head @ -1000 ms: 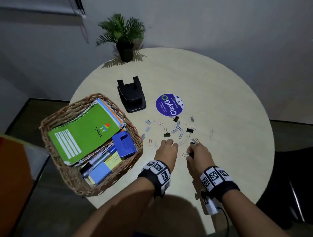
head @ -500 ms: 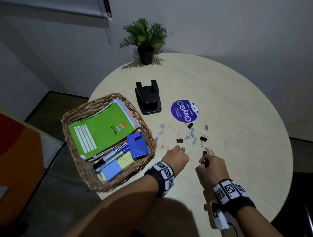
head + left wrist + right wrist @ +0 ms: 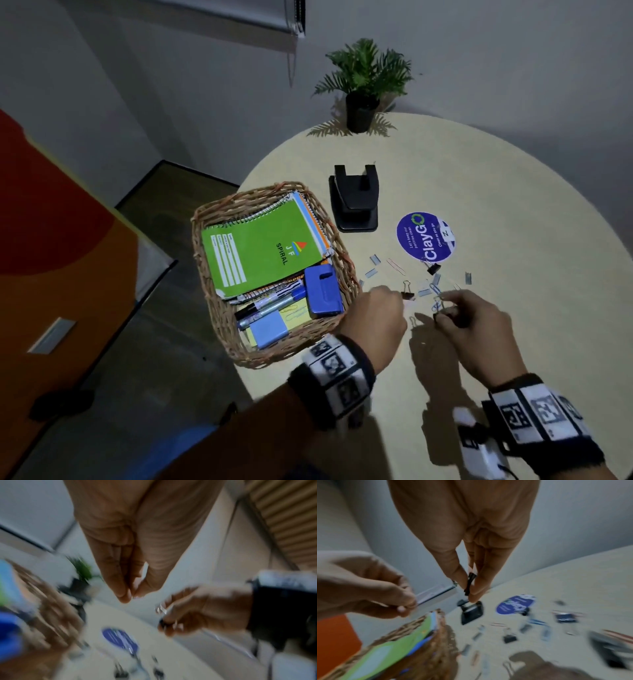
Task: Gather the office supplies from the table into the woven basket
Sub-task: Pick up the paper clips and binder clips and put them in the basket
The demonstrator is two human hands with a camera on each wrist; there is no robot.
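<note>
The woven basket (image 3: 209,294) stands at the table's left edge and holds a green spiral notebook (image 3: 260,253), a blue punch (image 3: 323,291), pens and sticky notes. My left hand (image 3: 402,301) hovers just right of the basket, its fingertips (image 3: 123,595) pinched together on a pinkish paper clip that barely shows. My right hand (image 3: 442,313) is beside it. In the right wrist view it pinches a black binder clip (image 3: 470,585), and wire clips stick out of the fist. Loose binder clips (image 3: 406,291), paper clips (image 3: 396,265) and staple strips (image 3: 375,259) lie scattered beyond both hands.
A black hole punch (image 3: 356,198) stands behind the basket, with a round purple sticker (image 3: 426,237) to its right. A potted plant (image 3: 364,85) sits at the far edge of the round table (image 3: 513,222). Dark floor and an orange panel (image 3: 51,274) lie to the left.
Both hands have come up off the tabletop with clips in their fingers, and the left one is nearer the basket. The head view has swung left.
</note>
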